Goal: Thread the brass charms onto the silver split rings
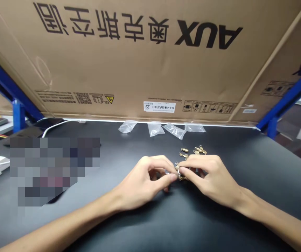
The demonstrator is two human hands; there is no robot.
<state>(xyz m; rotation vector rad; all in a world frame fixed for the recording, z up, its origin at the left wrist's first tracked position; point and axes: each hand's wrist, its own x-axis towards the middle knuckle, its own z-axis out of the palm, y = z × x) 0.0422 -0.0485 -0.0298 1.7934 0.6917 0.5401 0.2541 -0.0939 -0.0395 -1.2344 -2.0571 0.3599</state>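
My left hand (150,180) and my right hand (208,173) meet above the black table, thumb and fingers of each pinched together. Between the fingertips is a small silvery metal piece (179,174), mostly covered, so its exact kind cannot be made out. Brass-coloured charms with small loops lie around the right fingers. One gourd-shaped charm (184,150) is just beyond them, and another charm (183,155) sits a little nearer. A small cluster of charms (201,150) rests behind my right knuckles. My right hand partly hides some of these pieces.
Several clear plastic bags (155,128) lie along the back edge of the black table (108,147). Behind them stands a large cardboard panel (140,70) between blue metal posts (18,115). A white cable (52,126) and a blurred-out patch (53,168) are on the left.
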